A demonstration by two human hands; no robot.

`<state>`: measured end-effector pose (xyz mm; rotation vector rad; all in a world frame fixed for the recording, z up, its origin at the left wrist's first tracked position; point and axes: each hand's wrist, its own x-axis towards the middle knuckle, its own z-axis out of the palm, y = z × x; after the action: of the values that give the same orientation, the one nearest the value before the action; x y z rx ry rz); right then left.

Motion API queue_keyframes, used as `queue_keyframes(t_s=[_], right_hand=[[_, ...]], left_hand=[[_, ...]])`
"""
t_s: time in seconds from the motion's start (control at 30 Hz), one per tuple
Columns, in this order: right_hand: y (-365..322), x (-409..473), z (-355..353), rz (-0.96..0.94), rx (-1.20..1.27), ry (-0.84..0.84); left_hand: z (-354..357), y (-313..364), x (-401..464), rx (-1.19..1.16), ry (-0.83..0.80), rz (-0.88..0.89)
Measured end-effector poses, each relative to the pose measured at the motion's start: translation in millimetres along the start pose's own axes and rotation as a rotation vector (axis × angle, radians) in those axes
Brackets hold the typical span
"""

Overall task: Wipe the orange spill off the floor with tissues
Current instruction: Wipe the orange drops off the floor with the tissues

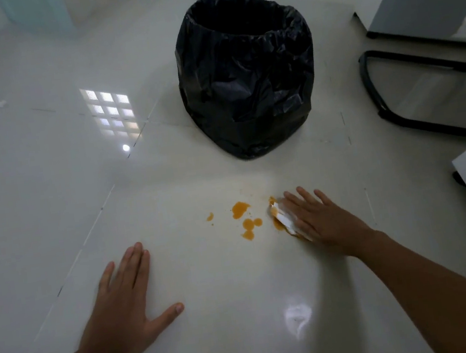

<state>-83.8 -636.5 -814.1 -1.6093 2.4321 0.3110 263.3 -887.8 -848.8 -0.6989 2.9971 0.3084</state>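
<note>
Diagonally, far-left to near-right, tissue (286,220) lies under right hand (326,220), fingers straight; left hand (121,303) also flat, released.

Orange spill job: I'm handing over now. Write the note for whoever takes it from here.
Right hand: flat, pressing a white tissue on the right edge of the orange spill.
Left hand: flat on the floor, holding nothing.
Several blots lie uncovered left of the tissue; the black-lined bin stands behind them.
Done: tissue is down, its edge stained orange.
Left: wipe the remaining blots, then probably bin the tissue.
</note>
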Motion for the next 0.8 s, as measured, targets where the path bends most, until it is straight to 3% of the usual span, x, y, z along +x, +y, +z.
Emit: queue_keyframes(t_s=[0.1, 0.4, 0.53, 0.67, 0.8], right_hand=[[-2.5, 2.4, 13.7, -0.072, -0.044, -0.010], [-37.2, -1.1, 35.6, 0.177, 0.138, 0.163], [-76.0, 12.8, 34.8, 0.347, 0.329, 0.190], [-83.5, 17.3, 25.9, 0.380, 0.645, 0.184], [-89.6, 17.7, 22.7, 0.399, 0.698, 0.138]], left_hand=[[0.6, -1.2, 1.5, 0.011, -0.004, 0.006], [3.1, -0.7, 1.6, 0.041, 0.009, 0.020], [3.0, -0.6, 1.0, 0.043, 0.009, 0.019], [3.0, -1.1, 1.1, 0.041, 0.012, 0.017], [3.7, -0.3, 0.4, 0.049, 0.014, 0.015]])
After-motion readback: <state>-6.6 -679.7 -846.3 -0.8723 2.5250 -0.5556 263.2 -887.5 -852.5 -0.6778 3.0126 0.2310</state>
